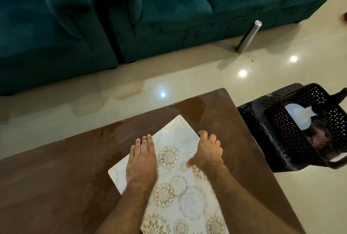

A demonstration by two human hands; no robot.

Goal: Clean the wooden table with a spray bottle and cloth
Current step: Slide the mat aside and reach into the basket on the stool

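Head view, near to far.

Both forearms enter from the bottom edge and reach forward over a patterned mat (pixel 180 186) lying at an angle on the wooden table (pixel 56 186). The mat is white with gold and grey flower rosettes; its near end runs out of frame at the bottom.

Left hand (pixel 141 160): flat, palm down, fingers straight and together, pressing on the left part of the mat with the fingertips reaching its left long edge. It grasps nothing.

Right hand (pixel 207 152): on the mat's right long edge, near the far corner. Fingers are curled over the edge, thumb (pixel 190 163) lying on the mat's top face, a loose pinch on the rim. Whether the edge is lifted off the table cannot be told.

Table surface: dark brown and glossy, with paler dull streaks and a wet-looking sheen toward the far right corner.

No spray bottle or cloth can be made out for certain. Just off the table's right edge stands a black perforated basket (pixel 300 130); inside it are something white and something pinkish, too unclear to name.

Beyond the table: cream tiled floor (pixel 169 76) with lamp reflections, a metal cylinder (pixel 248 36) standing on it, then a teal sofa (pixel 150 8) across the far side.
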